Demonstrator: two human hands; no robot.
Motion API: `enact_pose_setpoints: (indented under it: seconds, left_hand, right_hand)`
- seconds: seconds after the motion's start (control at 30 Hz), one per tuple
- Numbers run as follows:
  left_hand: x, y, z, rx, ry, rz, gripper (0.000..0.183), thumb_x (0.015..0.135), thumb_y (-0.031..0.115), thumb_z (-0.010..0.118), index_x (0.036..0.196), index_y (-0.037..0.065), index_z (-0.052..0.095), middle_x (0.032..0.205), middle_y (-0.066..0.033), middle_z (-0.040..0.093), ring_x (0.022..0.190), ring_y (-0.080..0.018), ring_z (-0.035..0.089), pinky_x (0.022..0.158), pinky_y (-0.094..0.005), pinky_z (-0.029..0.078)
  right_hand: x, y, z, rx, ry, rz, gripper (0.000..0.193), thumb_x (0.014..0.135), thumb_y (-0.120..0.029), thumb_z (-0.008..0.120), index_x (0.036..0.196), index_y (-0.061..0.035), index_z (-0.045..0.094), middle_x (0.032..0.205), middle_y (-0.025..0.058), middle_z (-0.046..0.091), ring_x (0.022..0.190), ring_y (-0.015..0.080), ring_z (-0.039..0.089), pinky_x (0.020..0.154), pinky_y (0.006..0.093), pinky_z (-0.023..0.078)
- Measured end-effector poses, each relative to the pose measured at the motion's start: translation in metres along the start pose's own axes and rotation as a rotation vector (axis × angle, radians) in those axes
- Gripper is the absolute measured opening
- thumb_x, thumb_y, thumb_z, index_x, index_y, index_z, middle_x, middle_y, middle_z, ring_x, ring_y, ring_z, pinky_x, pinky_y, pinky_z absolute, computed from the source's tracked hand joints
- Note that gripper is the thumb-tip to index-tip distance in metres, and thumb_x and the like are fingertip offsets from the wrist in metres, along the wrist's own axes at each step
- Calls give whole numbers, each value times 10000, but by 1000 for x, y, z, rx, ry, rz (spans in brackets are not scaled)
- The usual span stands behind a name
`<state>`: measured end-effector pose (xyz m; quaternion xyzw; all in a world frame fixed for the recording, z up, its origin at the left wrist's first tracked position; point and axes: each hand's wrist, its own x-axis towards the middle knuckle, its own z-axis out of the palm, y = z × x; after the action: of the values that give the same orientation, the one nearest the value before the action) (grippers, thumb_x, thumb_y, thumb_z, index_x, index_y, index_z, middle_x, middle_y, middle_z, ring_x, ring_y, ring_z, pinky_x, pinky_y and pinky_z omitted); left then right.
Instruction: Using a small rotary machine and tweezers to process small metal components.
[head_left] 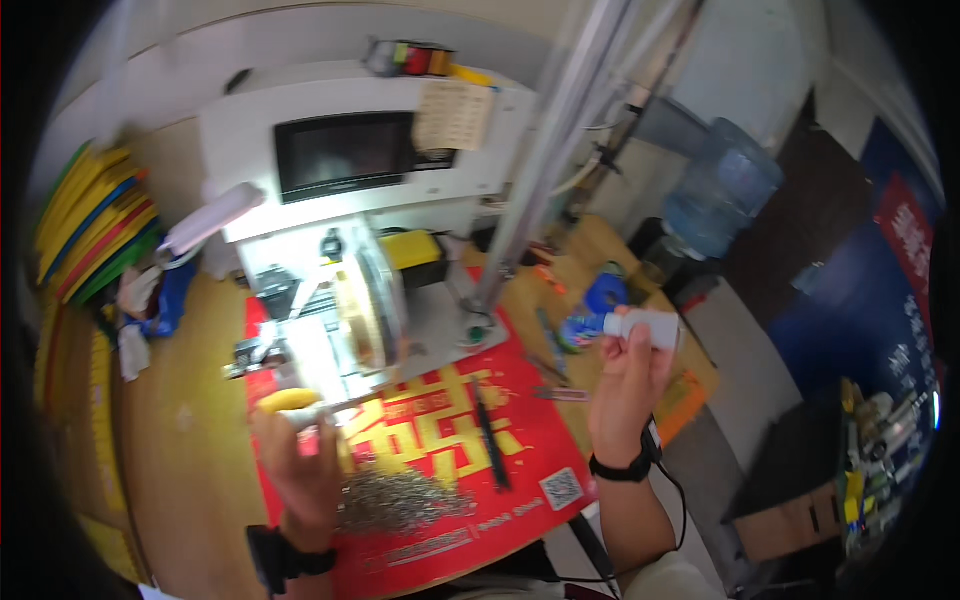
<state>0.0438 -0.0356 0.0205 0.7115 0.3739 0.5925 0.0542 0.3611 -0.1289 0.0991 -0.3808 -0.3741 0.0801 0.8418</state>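
Note:
My right hand (632, 385) is raised at the right and closed round a small white plastic bottle (650, 328), tilted on its side with its narrow end toward the left. At the left, my left hand (300, 465) is closed on a white object with a yellow part (292, 402); blur hides its exact kind. Just right of that hand, a heap of small silvery metal pieces (400, 502) lies on a red sheet with yellow lettering (545, 440). A slim black tool (490, 432) rests on the sheet between my hands.
Ahead stands a white machine (370, 92) with a dark screen (345, 155) and a brightly lit work area. A lamp (212, 218) leans in from the left, near stacked coloured trays (95, 225). A metal post (540, 160) rises right of centre. Behind it sits a water jug (722, 188).

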Motion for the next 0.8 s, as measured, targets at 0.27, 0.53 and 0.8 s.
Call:
enact_pose_setpoints:
  seconds: [0.27,0.53,0.8]
  left_hand:
    - [-1,3,9,-175,-95,-130,135,909,-133,639,972,-16,611,955,-167,696,879,-287,690,819,-392,540]
    - [1,13,9,-218,-190,-156,115,935,-137,603,974,-29,593,966,-165,732,878,-259,735,807,-367,570]
    - [1,4,10,-174,-167,-72,190,897,-143,663,981,4,579,949,-165,715,843,-283,720,752,-371,548]
  right_hand:
    - [82,-1,-75,-380,76,-54,334,1072,-205,667,1337,-56,528,1126,32,634,959,92,605,849,263,498]
    - [106,39,-95,-827,-206,-10,467,1011,-232,740,1359,-5,527,1140,87,642,1029,190,658,909,341,526]
    - [-27,-6,-66,-966,-612,59,459,991,-233,734,1349,0,564,972,134,679,884,266,690,803,369,545]
